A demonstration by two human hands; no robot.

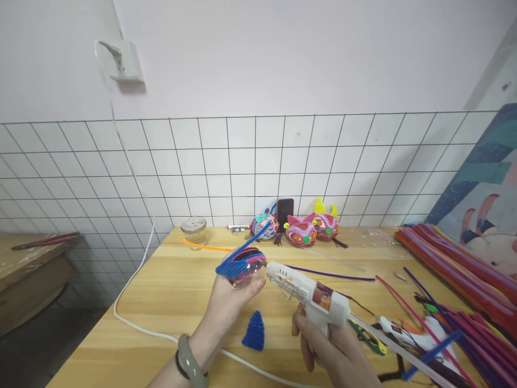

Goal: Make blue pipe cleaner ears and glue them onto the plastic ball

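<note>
craft workspace: glue gun, pipe-cleaner bundle, fuzzy figures, wooden table

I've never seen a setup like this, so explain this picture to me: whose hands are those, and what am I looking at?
There's no machine here, just a person's bare hands, seen by a camera worn on their head, looking forward and down. The left hand holds a clear round piece partly covered in coloured strips. The right hand grips a white glue gun, its nozzle at the piece. On the wooden table lie a blue fuzzy piece and bundled strips; near the wall are a jar and three decorated round figures.
</note>
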